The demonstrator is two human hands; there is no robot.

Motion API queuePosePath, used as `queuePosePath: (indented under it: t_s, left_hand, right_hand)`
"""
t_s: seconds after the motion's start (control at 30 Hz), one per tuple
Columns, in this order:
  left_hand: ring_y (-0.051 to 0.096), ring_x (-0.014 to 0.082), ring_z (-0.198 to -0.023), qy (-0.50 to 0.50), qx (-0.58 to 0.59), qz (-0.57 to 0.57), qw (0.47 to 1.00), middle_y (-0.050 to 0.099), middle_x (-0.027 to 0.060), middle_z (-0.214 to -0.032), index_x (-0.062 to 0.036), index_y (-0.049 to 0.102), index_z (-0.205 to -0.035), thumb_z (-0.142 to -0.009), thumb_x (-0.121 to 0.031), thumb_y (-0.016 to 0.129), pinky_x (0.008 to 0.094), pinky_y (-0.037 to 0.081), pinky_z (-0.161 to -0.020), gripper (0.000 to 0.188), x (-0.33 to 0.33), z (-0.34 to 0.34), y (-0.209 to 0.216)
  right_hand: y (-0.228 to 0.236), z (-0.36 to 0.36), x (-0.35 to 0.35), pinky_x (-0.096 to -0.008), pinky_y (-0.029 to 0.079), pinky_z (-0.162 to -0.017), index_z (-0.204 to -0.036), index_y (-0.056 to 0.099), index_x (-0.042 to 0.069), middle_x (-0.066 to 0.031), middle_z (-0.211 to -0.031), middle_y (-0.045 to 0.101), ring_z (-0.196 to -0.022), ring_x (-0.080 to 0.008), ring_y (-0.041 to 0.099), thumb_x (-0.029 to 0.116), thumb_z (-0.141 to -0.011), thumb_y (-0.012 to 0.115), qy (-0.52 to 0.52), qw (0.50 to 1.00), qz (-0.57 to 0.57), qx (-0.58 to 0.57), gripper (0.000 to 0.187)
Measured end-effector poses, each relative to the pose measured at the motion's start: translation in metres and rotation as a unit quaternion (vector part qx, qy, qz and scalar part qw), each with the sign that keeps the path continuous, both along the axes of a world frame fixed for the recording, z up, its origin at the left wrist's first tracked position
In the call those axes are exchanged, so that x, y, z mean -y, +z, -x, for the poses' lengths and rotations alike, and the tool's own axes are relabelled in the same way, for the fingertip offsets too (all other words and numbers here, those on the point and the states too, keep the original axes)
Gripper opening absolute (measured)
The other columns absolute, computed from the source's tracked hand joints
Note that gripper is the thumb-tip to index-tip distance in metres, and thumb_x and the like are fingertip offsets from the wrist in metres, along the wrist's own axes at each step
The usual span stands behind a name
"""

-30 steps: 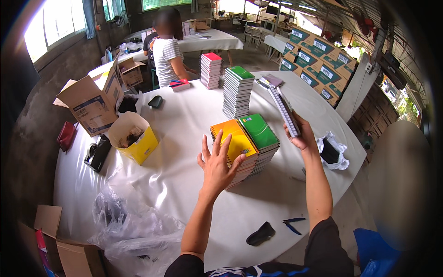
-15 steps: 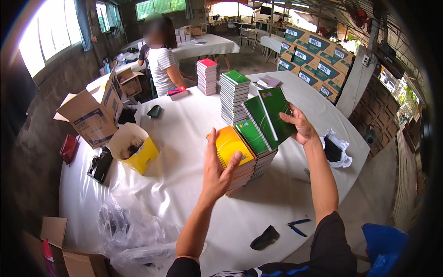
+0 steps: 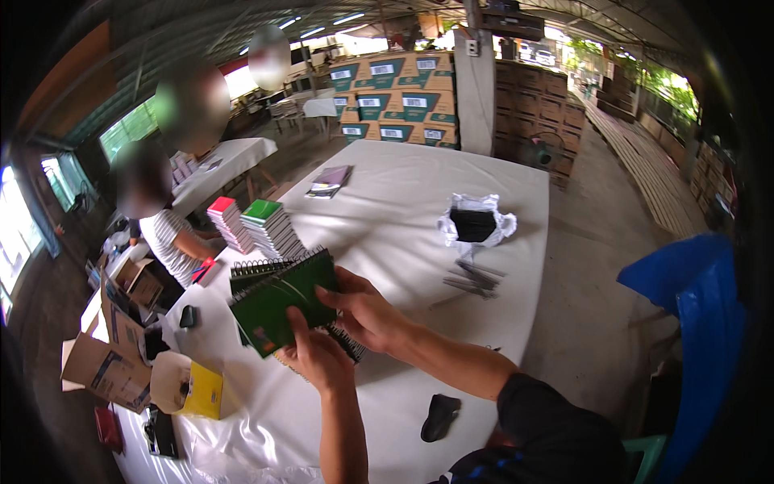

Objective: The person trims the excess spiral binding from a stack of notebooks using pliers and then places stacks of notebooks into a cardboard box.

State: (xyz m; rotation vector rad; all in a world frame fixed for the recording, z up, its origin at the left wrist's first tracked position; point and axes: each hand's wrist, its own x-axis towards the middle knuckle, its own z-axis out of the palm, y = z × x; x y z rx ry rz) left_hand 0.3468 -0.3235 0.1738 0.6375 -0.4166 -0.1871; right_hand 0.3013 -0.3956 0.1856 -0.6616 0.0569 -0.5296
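A green spiral notebook (image 3: 274, 316) is held tilted over the table between my two hands. My right hand (image 3: 367, 313) is closed on its right side, thumb across the cover. At its lower edge, the thumb of my left hand (image 3: 321, 359) presses on the cover, the fingers behind being hidden. Another green notebook shows partly behind the held one; whether it is also in my grip I cannot tell. Under my hands, a stack of spiral notebooks (image 3: 348, 343) is mostly covered. Beyond stand a tall green-topped notebook stack (image 3: 274, 230) and a red-topped stack (image 3: 230, 226).
On the white-covered table (image 3: 411, 335) are a white bag of black strips (image 3: 474, 227), loose thin strips (image 3: 476, 281), a black pouch-like item (image 3: 440, 417) and a yellow box (image 3: 193, 389). An open carton (image 3: 113, 367) stands left. Another person (image 3: 165, 242) works at the far left.
My view has swung to the right. My left hand has left the yellow-topped stack and now grips the green notebook together with my right hand; the notebook has turned toward level.
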Motion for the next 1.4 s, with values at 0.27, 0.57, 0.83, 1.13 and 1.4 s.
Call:
queuePosePath:
  t_s: [0.27,0.57,0.83,1.13,1.4]
  left_hand:
    - [0.043,0.0167,-0.119,0.226,0.105,-0.167,0.954,0.048,0.0068,-0.127,-0.0084,0.046,-0.122,-0.089,-0.019,0.052,0.033,0.03,-0.097,0.035,-0.088,-0.078,-0.013]
    - [0.025,0.0214,-0.136,0.08,-0.002,-0.319,0.944,0.018,0.0117,-0.151,-0.0177,0.016,-0.147,-0.086,-0.036,0.06,0.0468,0.014,-0.105,0.078,-0.061,-0.12,-0.091]
    - [0.031,0.0235,-0.13,-0.023,-0.052,-0.261,0.964,0.025,0.0138,-0.146,-0.0075,0.009,-0.148,-0.084,-0.018,0.062,0.0332,0.026,-0.105,0.084,-0.039,-0.104,-0.092]
    - [0.047,0.0197,-0.113,-0.034,-0.023,-0.259,0.965,0.045,0.0103,-0.132,-0.0073,0.023,-0.145,-0.089,-0.019,0.055,0.0307,0.038,-0.096,0.066,-0.044,-0.114,-0.1]
    - [0.045,0.0211,-0.117,-0.02,-0.018,-0.27,0.963,0.042,0.0116,-0.134,-0.0075,0.017,-0.147,-0.089,-0.019,0.053,0.0319,0.035,-0.099,0.068,-0.033,-0.103,-0.094]
  right_hand:
    - [0.022,-0.028,0.15,-0.0319,0.055,-0.082,-0.11,0.057,0.007,-0.0062,-0.102,0.065,-0.091,-0.02,0.065,0.006,-0.075,0.074,0.034,0.992,0.117,0.013,0.039]
    - [0.027,-0.099,0.186,-0.0355,0.054,-0.081,-0.122,0.049,0.0,-0.0112,-0.108,0.062,-0.093,-0.02,0.064,0.019,-0.074,0.078,0.148,0.928,0.285,-0.19,0.059]
    - [-0.037,-0.169,0.138,-0.0411,0.049,-0.084,-0.128,0.042,0.001,-0.0181,-0.11,0.059,-0.101,-0.0241,0.059,0.021,-0.07,0.08,0.053,0.758,0.564,-0.325,0.072]
    - [-0.069,-0.14,0.129,-0.0408,0.033,-0.104,-0.145,0.011,0.004,-0.027,-0.137,0.039,-0.128,-0.0349,0.038,0.059,-0.058,0.079,0.044,0.741,0.581,-0.334,0.124]
    - [-0.068,-0.123,0.13,-0.0357,0.038,-0.102,-0.144,0.006,-0.003,-0.0284,-0.135,0.041,-0.123,-0.0351,0.045,0.065,-0.057,0.075,0.06,0.712,0.583,-0.386,0.13]
